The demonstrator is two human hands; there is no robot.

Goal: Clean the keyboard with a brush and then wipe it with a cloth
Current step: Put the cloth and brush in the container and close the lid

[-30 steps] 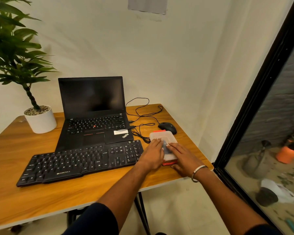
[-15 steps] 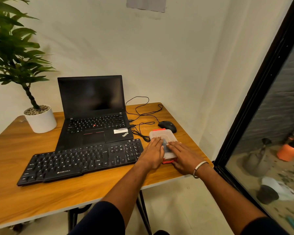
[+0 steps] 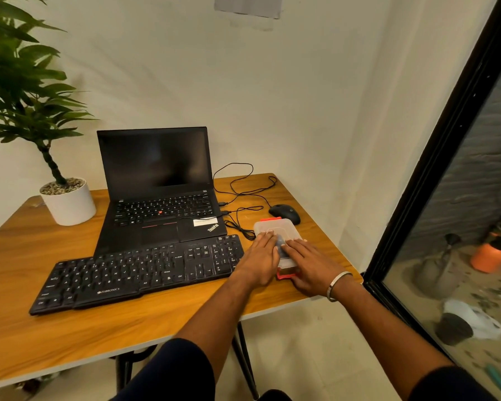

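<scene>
A black external keyboard (image 3: pixel 139 273) lies on the wooden table (image 3: pixel 26 250) in front of an open black laptop (image 3: pixel 159 186). To its right sits a clear plastic box (image 3: pixel 275 227) with an orange-red clip at each end and its lid on. My left hand (image 3: pixel 259 259) lies flat on the lid's left side, fingers straight. My right hand (image 3: pixel 307 261), with a bracelet on the wrist, rests flat on the lid's right side. Something dark shows dimly through the lid between my hands. No brush or cloth is visible.
A black mouse (image 3: pixel 285 212) sits just behind the box, its cable looping toward the laptop. A potted plant in a white pot (image 3: pixel 68 204) stands at the table's back left. The table's right edge is close beside my right hand, with a black-framed glass door (image 3: pixel 434 157) beyond.
Both hands stay flat on the box lid in the same place. Only the view has shifted slightly.
</scene>
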